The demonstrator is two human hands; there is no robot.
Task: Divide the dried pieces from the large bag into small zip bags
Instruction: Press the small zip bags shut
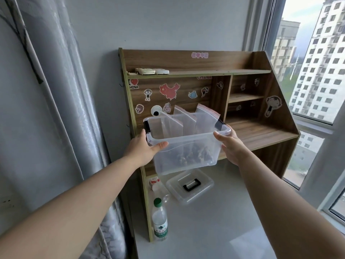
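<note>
A clear plastic storage box (186,156) hangs in the air in front of the wooden desk shelf. My left hand (143,148) grips its left end, thumb on the front wall below the black latch. My right hand (230,144) grips its right end under the rim. Several small zip bags (205,118) with red seal strips stand upright inside it. Dark dried pieces (194,156) lie at the box's bottom, seen through the wall.
The box's clear lid (190,186) with a black handle lies on the white desk (214,230). A water bottle (159,221) stands at the left. The wooden shelf unit (261,131) backs the desk. A curtain hangs left, a window right.
</note>
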